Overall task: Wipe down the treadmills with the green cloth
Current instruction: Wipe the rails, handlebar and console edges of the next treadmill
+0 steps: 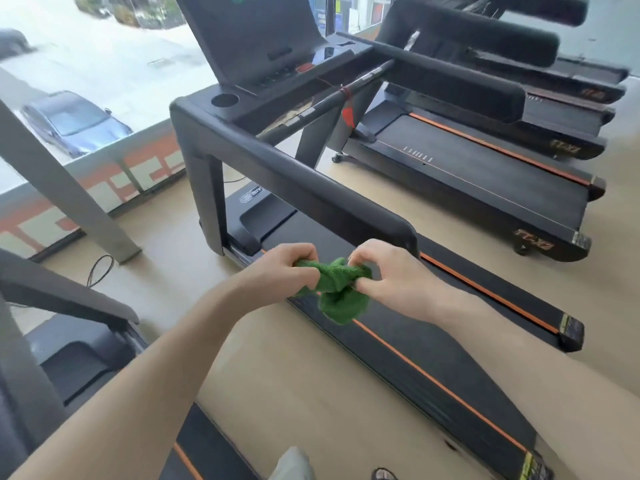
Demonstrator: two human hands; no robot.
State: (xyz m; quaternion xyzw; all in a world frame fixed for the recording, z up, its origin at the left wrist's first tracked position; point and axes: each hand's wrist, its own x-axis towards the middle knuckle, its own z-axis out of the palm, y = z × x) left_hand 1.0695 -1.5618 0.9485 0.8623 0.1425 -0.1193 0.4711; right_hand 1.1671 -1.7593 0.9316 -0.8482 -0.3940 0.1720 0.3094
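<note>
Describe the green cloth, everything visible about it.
The cloth is bright green with a fuzzy, towel-like nap. It is bunched and twisted into a thick wad, not spread flat. Both hands hold it in the air: the left hand grips one end, the right hand pinches the other, and a loose fold hangs below. It sits above the near treadmill's deck, below the handrail end, touching neither.

Both hands [277,268] [391,271] grip green cloth [341,289] over treadmill [450,358].

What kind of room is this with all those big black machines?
Most likely a gym. Several treadmills stand in a row on a wooden floor, the nearest with a console screen, beside a big window that overlooks a parked car.
</note>
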